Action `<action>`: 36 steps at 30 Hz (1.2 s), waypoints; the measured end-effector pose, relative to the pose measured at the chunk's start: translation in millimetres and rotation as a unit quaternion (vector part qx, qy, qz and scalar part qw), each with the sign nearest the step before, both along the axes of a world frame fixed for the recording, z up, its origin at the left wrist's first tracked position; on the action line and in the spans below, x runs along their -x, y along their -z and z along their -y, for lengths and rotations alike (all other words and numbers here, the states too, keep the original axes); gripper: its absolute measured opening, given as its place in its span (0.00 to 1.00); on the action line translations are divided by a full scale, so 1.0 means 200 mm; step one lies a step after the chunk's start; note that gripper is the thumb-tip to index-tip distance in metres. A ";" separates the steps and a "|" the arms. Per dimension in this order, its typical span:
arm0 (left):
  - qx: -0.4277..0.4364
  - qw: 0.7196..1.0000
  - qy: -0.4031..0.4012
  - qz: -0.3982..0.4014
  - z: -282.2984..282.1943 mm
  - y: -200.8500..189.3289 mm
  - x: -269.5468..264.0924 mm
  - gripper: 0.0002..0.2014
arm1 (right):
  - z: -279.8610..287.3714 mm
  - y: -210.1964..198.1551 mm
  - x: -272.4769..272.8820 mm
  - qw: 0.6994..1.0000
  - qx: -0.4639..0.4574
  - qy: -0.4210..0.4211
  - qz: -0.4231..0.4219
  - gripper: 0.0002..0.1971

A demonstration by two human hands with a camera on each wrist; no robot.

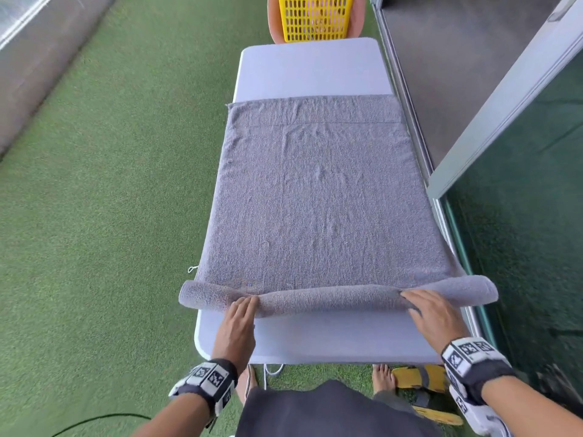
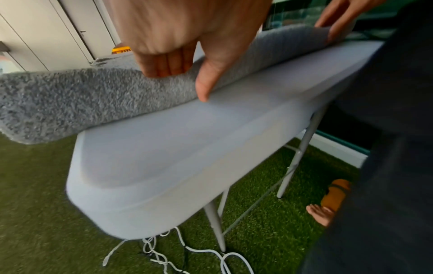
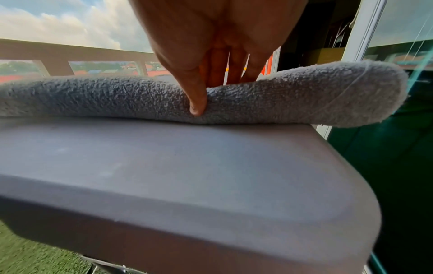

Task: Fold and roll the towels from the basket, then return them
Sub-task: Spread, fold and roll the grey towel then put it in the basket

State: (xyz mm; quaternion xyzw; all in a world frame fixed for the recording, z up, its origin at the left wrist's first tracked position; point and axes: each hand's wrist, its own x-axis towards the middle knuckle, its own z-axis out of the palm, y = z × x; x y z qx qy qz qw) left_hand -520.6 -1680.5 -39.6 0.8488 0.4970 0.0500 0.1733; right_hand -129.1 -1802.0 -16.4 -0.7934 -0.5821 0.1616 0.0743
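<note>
Grey towel (image 1: 318, 197) flat on worktop (image 1: 309, 70), near edge rolled. Left hand (image 1: 238, 323) and right hand (image 1: 437, 313) pinch the roll, thumbs under. Yellow basket (image 1: 314, 17) beyond the far end.

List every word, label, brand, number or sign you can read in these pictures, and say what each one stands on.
No readable text in any view.
Wristbands: black-and-white square code patterns only, no letters or numbers.
Towel: faint coloured marks near the roll, too small and blurred to read.
Basket, table: no labels seen.
</note>
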 end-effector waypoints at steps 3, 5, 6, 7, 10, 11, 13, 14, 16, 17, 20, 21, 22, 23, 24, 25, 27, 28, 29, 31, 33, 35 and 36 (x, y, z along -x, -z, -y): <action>-0.015 1.000 0.003 0.013 -0.07 0.01 -0.01 0.29 | -0.03 0.03 0.01 1.000 -0.013 0.004 0.003 0.20; -0.015 1.000 0.004 0.021 -0.12 -0.02 -0.05 0.25 | -0.01 0.04 0.02 1.000 0.001 0.012 0.002 0.20; -0.017 1.000 0.005 0.012 -0.11 -0.04 -0.05 0.24 | 0.00 0.04 0.03 1.000 0.014 0.011 0.004 0.20; -0.014 1.000 0.010 0.001 -0.09 -0.06 -0.05 0.23 | 0.02 0.03 0.04 1.000 0.023 0.009 0.008 0.20; 0.000 0.999 0.032 -0.029 0.00 -0.11 0.01 0.24 | 0.13 0.00 0.08 0.999 0.016 -0.014 0.024 0.20; 0.010 0.999 0.039 -0.034 0.02 -0.11 0.03 0.25 | 0.18 0.00 0.08 0.999 0.017 -0.022 0.027 0.20; 0.028 0.998 0.029 -0.042 0.05 -0.10 0.06 0.22 | 0.22 0.02 0.08 0.999 0.023 -0.030 0.037 0.19; 0.041 0.998 0.015 -0.040 0.04 -0.09 0.05 0.19 | 0.21 0.03 0.07 0.998 0.035 -0.024 0.035 0.18; 0.073 0.997 -0.008 -0.038 -0.04 -0.07 0.03 0.13 | 0.14 0.05 0.05 0.997 0.068 -0.005 0.020 0.17; 0.087 0.995 -0.016 -0.040 -0.09 -0.08 0.01 0.10 | 0.09 0.04 0.04 0.996 0.083 0.008 0.010 0.17; 0.076 0.996 -0.034 -0.036 -0.18 -0.14 -0.05 0.03 | -0.04 0.01 0.05 0.995 0.076 0.056 0.002 0.11; 0.058 0.997 -0.030 -0.045 -0.19 -0.16 -0.06 0.04 | -0.06 0.00 0.06 0.996 0.060 0.063 0.018 0.11; 0.050 0.997 -0.023 -0.059 -0.20 -0.18 -0.08 0.05 | -0.07 0.00 0.07 0.997 0.047 0.057 0.036 0.13; 0.049 0.996 -0.016 -0.069 -0.19 -0.19 -0.10 0.06 | -0.07 0.00 0.09 0.997 0.040 0.044 0.045 0.18; 0.053 0.996 -0.009 -0.071 -0.17 -0.19 -0.11 0.10 | -0.07 -0.01 0.10 0.998 0.027 0.029 0.053 0.22; 0.054 0.996 -0.008 -0.073 -0.14 -0.19 -0.13 0.13 | -0.05 0.00 0.11 0.998 0.015 0.014 0.060 0.24; 0.024 0.997 -0.013 -0.076 -0.07 -0.16 -0.14 0.17 | 0.00 0.02 0.12 0.997 -0.002 -0.002 0.073 0.20; 0.009 0.997 -0.014 -0.076 -0.02 -0.15 -0.13 0.17 | 0.04 0.03 0.13 0.997 -0.012 -0.005 0.077 0.19; -0.002 0.997 -0.011 -0.074 0.03 -0.13 -0.11 0.19 | 0.08 0.03 0.13 0.997 -0.018 -0.009 0.079 0.19; -0.006 0.997 0.000 -0.080 0.09 -0.10 -0.08 0.25 | 0.14 0.03 0.14 0.997 -0.008 -0.017 0.071 0.26; -0.017 0.996 0.014 -0.091 0.11 -0.08 -0.07 0.34 | 0.15 0.04 0.13 0.998 0.002 -0.025 0.064 0.31; -0.024 0.995 0.026 -0.096 0.08 -0.09 -0.09 0.37 | 0.12 0.04 0.11 0.997 -0.017 -0.018 0.068 0.29; -0.021 0.995 0.029 -0.092 0.06 -0.10 -0.10 0.35 | 0.10 0.03 0.11 0.997 -0.027 -0.017 0.073 0.27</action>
